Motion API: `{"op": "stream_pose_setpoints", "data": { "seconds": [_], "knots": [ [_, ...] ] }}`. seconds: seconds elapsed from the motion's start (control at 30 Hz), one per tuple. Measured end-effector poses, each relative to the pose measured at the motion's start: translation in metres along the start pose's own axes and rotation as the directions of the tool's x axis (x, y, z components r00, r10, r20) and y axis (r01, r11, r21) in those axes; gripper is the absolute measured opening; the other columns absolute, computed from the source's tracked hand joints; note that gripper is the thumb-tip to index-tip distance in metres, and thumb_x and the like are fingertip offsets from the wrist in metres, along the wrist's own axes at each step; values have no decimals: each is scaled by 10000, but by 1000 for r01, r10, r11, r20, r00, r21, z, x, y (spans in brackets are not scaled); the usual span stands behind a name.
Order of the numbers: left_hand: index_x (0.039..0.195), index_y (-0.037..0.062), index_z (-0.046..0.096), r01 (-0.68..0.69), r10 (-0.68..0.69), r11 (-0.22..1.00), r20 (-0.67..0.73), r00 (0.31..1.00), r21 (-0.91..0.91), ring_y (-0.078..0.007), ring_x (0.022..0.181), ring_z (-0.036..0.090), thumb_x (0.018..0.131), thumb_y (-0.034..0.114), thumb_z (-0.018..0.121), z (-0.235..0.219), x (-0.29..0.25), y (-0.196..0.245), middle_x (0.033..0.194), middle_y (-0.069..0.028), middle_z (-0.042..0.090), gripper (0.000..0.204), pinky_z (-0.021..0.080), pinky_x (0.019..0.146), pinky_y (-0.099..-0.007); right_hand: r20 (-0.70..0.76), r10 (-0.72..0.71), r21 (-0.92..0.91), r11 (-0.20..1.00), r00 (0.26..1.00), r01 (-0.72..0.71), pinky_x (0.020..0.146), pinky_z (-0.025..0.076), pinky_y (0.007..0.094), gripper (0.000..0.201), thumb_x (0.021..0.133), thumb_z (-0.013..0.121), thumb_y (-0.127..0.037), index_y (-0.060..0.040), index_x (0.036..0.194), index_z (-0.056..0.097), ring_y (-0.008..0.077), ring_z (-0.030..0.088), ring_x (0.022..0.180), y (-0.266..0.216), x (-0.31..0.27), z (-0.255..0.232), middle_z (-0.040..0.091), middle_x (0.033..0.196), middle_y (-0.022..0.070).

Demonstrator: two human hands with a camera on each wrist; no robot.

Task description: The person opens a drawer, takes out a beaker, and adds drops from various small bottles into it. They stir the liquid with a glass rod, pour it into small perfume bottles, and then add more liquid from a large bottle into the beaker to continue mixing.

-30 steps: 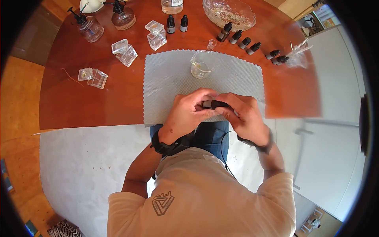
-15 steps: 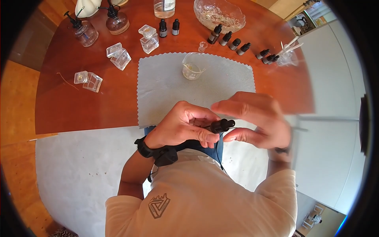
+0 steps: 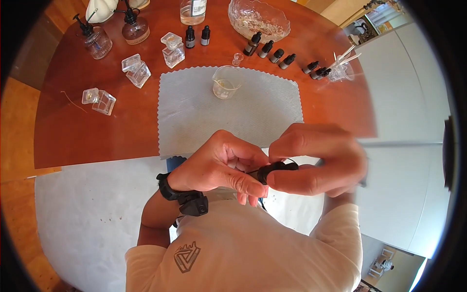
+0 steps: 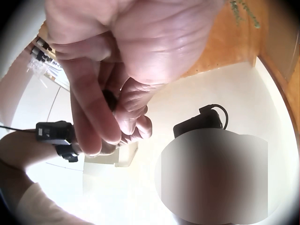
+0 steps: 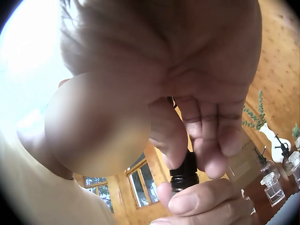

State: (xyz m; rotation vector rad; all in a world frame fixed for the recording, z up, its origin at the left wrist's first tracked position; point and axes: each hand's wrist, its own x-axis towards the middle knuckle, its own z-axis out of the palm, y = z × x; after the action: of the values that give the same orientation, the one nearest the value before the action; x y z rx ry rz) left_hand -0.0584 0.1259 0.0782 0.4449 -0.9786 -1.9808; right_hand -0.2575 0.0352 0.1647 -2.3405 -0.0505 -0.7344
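Note:
Just past the table's front edge, the left hand (image 3: 221,163) grips a small dark bottle, its body mostly hidden by the fingers. The thumb and index finger of the right hand (image 3: 323,160) pinch the bottle's black dropper cap (image 3: 278,168). In the right wrist view the black cap (image 5: 184,172) stands above the left fingers (image 5: 206,201), between the right thumb and fingers. The left wrist view shows the left hand (image 4: 136,51) curled round the bottle, which is almost hidden. A glass beaker (image 3: 226,83) stands on the grey cloth (image 3: 194,117).
Several dark dropper bottles (image 3: 287,61) and a glass bowl (image 3: 258,22) stand at the back right, near a holder with white sticks (image 3: 342,72). Square glass bottles (image 3: 138,74), two pump bottles (image 3: 135,30) and a larger clear bottle (image 3: 192,12) are at the back and left.
Both hands have come back from over the cloth toward the body. The right hand left the cap, then closed its thumb and index finger on it again. The view has shifted.

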Motion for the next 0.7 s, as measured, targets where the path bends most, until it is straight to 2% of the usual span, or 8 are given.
{"op": "stream_pose_setpoints", "data": {
  "seconds": [0.07,0.13,0.17,0.23,0.37,0.57,0.63,0.7],
  "knots": [
    [1113,-83,721,-24,24,1000,25,999,6,-177,755,734,879,38,814,-3,0,-2,892,-133,742,279,565,590,-288,-32,62,-4,998,998,-62,529,513,310,189,688,843,-67,-28,858,770,245,668,652,-8,5,3,682,814,130],
    [1118,-81,720,-51,50,998,42,998,23,-182,752,736,885,41,810,-5,-1,-5,895,-135,742,278,566,588,-290,24,100,-32,995,995,-99,522,508,314,191,685,846,-67,-15,849,764,243,665,643,-11,9,-2,677,806,130],
    [1115,-80,720,-52,51,999,40,998,14,-186,750,736,886,44,810,-5,-1,-5,896,-137,742,275,567,586,-293,103,100,-55,994,990,-95,516,504,317,193,683,847,-66,-7,844,760,240,663,636,-9,10,-11,675,800,129],
    [1109,-79,720,-52,52,999,36,998,-5,-193,745,737,890,51,809,-4,-1,-4,899,-141,741,269,569,582,-298,145,70,-81,995,987,-59,504,494,317,190,685,848,-62,7,834,753,234,658,619,-6,8,-13,672,788,129],
    [1089,-78,718,-46,52,997,90,995,-67,-205,740,738,888,63,812,-2,-2,-6,900,-147,741,264,575,580,-301,49,-25,-57,998,998,28,477,477,300,162,704,845,-48,8,824,752,218,649,585,-5,5,-1,673,766,128],
    [1078,-80,715,9,26,988,223,974,-155,-218,733,741,899,99,806,-5,1,-13,906,-156,746,269,578,573,-302,106,-87,109,991,990,76,555,551,285,210,740,743,92,67,947,721,224,663,669,-8,9,-5,637,836,154],
    [1080,-83,714,35,19,979,257,966,-203,-220,728,742,905,116,802,-6,2,-16,907,-157,748,279,578,571,-301,78,-98,127,988,992,88,537,541,279,192,735,784,18,42,921,743,216,667,652,-6,8,-3,661,828,140],
    [1087,-84,713,31,10,984,231,973,-174,-220,724,742,907,124,802,-5,1,-14,906,-157,749,289,575,569,-296,28,-91,121,989,995,87,495,512,278,214,743,848,-125,4,894,770,210,668,618,-3,6,4,689,801,114]
  ]
}}
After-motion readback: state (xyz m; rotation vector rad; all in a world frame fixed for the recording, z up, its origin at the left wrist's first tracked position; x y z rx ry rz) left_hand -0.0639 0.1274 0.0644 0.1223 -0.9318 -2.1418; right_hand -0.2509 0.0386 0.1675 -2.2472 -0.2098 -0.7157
